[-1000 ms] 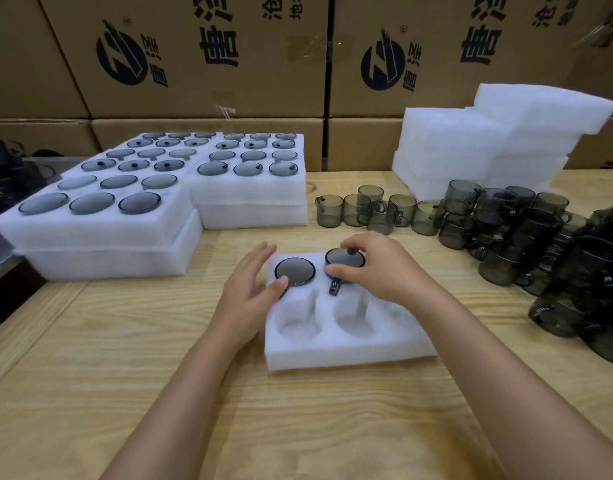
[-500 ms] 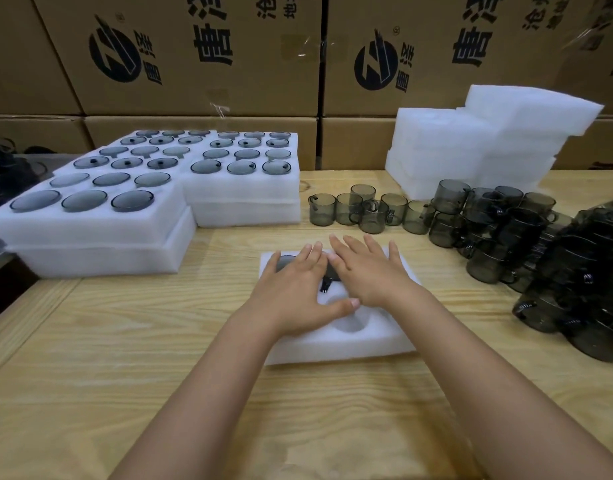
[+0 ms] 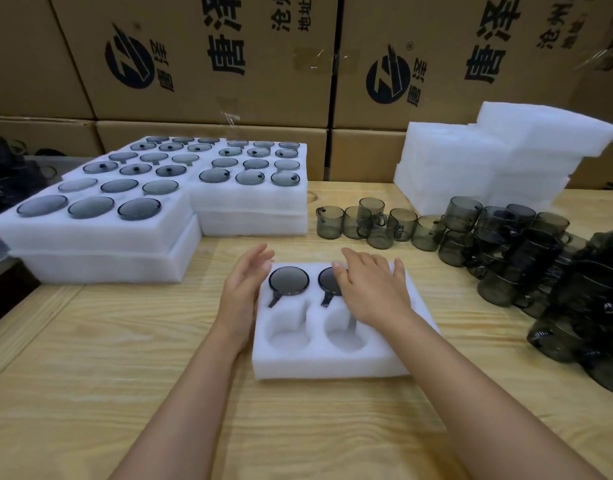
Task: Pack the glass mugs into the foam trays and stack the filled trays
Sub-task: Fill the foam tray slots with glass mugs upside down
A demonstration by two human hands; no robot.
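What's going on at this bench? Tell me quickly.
A person is packing smoky glass mugs into a white foam tray on the wooden table. One mug and a second mug sit in its far pockets; two near pockets are empty. The left hand, open, is at the tray's left edge. The right hand, open, covers its right side. To the left, filled trays are stacked; loose mugs wait on the right.

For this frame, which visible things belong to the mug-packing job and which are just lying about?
Job: foam tray, two seated mugs, loose glass mugs, filled tray stacks, spare foam stack, left hand, right hand.
Lying about: cardboard boxes at the back; dark objects at far left, too dim to identify.
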